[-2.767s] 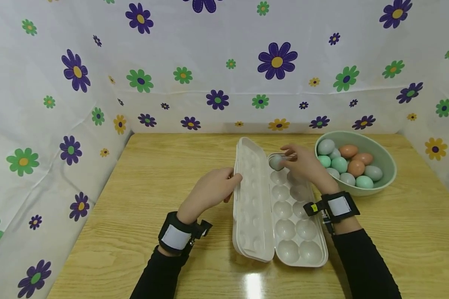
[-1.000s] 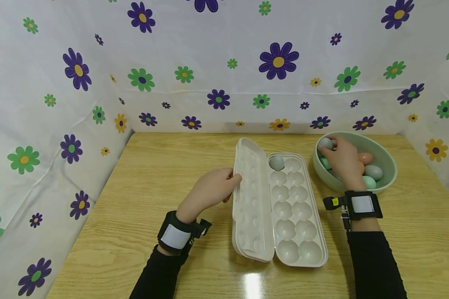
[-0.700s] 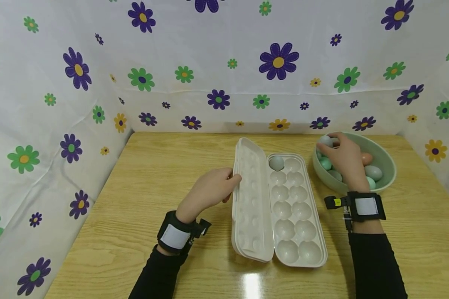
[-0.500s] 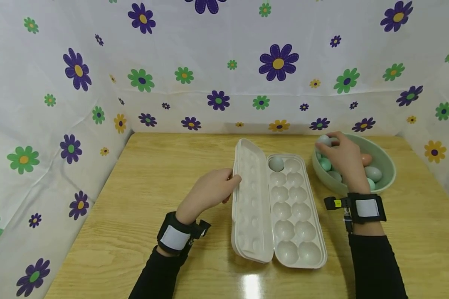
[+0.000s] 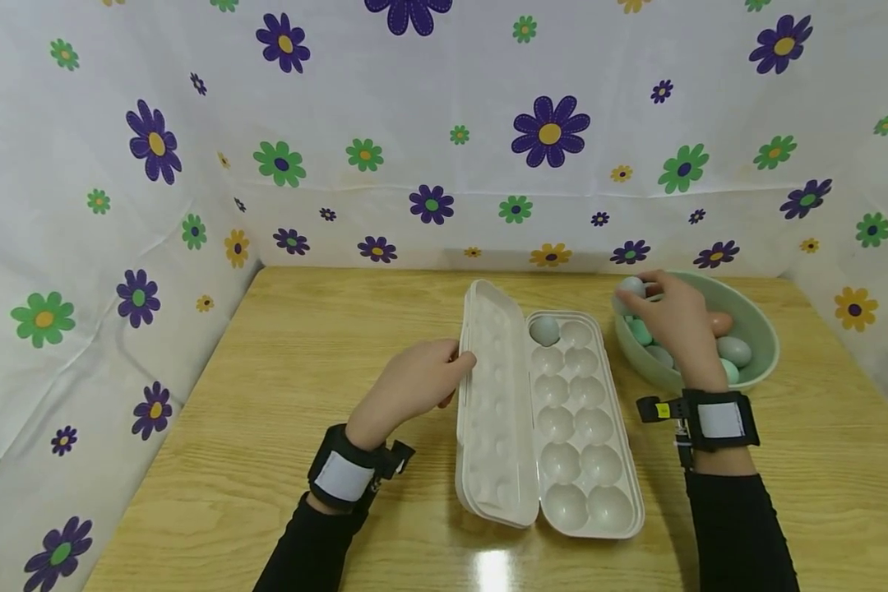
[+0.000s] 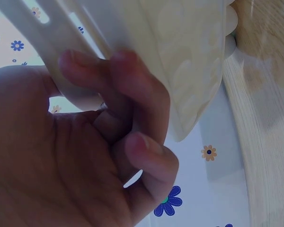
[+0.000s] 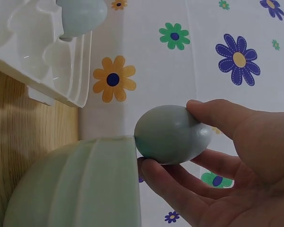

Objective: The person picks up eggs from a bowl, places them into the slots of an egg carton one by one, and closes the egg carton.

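My left hand [image 5: 413,382] holds the outer edge of the raised lid [image 5: 496,419] of a white plastic egg carton, thumb on one side and curled fingers behind; the left wrist view shows the lid [image 6: 184,61] above those fingers. One grey-blue egg [image 5: 544,330] sits in the carton's far left cup. At the bowl's left rim, my right hand [image 5: 673,322] pinches a second grey-blue egg [image 7: 173,134] between thumb and fingertips. The pale green bowl [image 5: 765,353] holds several more eggs in green, grey and orange-brown, partly hidden under the hand.
The carton's cup tray [image 5: 594,426] lies flat on the wooden table [image 5: 326,312], between the two hands. A white flower-print cloth [image 5: 385,82] closes off the back and both sides. The bowl's wall [image 7: 99,184] stands right beside the held egg.
My right hand set the first egg in the far left cup, went right to the bowl and gripped another, now drawn slightly left at the rim. The left hand keeps its hold on the lid.
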Available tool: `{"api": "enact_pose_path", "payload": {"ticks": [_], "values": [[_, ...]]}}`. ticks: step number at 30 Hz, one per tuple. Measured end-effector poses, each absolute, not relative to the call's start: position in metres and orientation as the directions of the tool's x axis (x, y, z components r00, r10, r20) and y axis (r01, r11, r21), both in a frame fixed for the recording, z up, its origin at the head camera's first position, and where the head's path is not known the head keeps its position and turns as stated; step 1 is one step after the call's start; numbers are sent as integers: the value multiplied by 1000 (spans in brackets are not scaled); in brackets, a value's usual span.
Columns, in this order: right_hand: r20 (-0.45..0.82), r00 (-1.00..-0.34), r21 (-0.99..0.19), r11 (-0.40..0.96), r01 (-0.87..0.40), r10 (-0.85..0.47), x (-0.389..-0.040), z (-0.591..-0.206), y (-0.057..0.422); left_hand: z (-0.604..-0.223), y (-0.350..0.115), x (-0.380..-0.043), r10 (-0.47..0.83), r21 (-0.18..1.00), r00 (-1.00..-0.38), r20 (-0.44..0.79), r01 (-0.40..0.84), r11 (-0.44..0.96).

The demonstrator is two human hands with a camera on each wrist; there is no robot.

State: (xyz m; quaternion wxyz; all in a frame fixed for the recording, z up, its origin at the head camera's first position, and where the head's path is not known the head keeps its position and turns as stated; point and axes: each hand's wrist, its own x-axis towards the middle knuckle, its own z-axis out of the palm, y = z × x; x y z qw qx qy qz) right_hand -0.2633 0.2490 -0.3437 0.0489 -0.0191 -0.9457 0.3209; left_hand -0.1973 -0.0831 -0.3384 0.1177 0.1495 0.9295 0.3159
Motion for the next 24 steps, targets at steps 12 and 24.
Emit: {"api": "enact_pose_path", "payload": {"ticks": [12, 24], "values": [[117, -992, -598, 801, -34, 45, -257, -339, 238, -338, -84, -197, 348, 619, -928, -132, 197, 760], [172, -984, -583, 810, -64, 46, -258, -341, 233, -339, -84, -198, 340, 618, -930, -138, 187, 763]]}}
